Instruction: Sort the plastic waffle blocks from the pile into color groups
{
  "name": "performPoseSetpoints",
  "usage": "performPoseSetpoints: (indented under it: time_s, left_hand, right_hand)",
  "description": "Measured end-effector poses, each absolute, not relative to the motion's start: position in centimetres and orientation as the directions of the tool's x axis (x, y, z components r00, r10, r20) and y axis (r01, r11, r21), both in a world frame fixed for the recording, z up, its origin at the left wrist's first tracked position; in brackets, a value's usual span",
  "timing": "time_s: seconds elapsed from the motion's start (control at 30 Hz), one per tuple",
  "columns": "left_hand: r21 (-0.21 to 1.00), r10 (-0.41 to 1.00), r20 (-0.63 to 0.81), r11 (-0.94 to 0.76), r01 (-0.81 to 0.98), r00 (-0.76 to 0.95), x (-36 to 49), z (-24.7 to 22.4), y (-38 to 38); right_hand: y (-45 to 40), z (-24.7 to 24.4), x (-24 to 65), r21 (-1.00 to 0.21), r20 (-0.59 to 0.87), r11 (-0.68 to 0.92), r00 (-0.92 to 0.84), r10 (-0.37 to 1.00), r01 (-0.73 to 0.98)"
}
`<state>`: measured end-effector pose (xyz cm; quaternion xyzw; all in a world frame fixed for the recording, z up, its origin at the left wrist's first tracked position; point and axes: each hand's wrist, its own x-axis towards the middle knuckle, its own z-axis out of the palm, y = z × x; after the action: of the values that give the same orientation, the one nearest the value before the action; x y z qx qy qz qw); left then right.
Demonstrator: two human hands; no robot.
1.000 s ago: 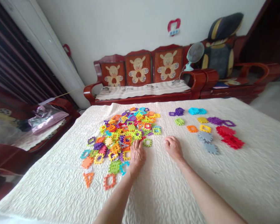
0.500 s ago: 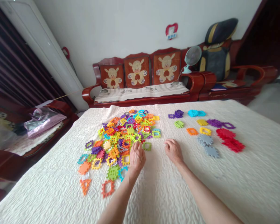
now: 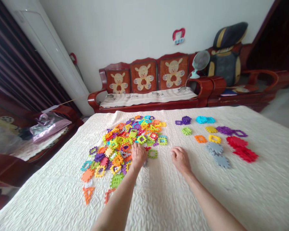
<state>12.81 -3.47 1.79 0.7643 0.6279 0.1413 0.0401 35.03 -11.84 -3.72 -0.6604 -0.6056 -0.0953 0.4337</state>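
A heap of bright plastic interlocking pieces [image 3: 120, 134], some solid and some open-centred with notched edges, lies on the quilted cloth. At its right edge my left hand [image 3: 139, 156] reaches down with fingers bent and closed, the tips hidden among the pieces. A bit of grey shows under its right side. A green frame-shaped piece [image 3: 152, 154] lies just right of that hand. My right hand [image 3: 181, 159] rests on the cloth between the heap and the sorted groups, fingers curled in, nothing seen in them. Nearest on its right are grey pieces [image 3: 214, 148].
Separate colour groups lie to the right: red [image 3: 245, 154], purple [image 3: 224, 130], blue [image 3: 202, 119], yellow [image 3: 214, 139], orange [image 3: 200, 139] and green [image 3: 186, 131]. Beyond the cloth-covered table [image 3: 159, 199] stand a wooden sofa [image 3: 144, 106] and a small fan [image 3: 200, 60].
My left hand has shifted slightly left and up over the heap's edge, covering some orange pieces. My right hand stays about where it was. The view has tilted a little.
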Motion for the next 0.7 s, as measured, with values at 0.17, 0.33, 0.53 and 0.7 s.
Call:
performPoseSetpoints:
  time_s: [0.17,0.33,0.53,0.7]
  left_hand:
    - [0.239,0.961,0.174,-0.251,0.938,0.213,12.9,1.3,-3.0]
    - [0.258,0.935,0.209,-0.336,0.906,0.287,12.1,1.0,-3.7]
    - [0.278,0.904,0.241,-0.412,0.868,0.352,11.3,0.9,-5.1]
    - [0.277,0.917,0.246,-0.376,0.884,0.313,11.3,0.7,-4.2]
  right_hand:
    - [-11.8,-3.7,35.1,-0.46,0.643,0.103,0.251,0.723,0.882]
    - [-11.8,-3.6,35.1,-0.461,0.643,0.108,0.248,0.724,0.881]
    - [-11.8,-3.4,35.0,-0.473,0.644,0.107,0.261,0.719,0.874]
    - [-11.8,-3.6,35.0,-0.471,0.651,0.111,0.26,0.713,0.875]
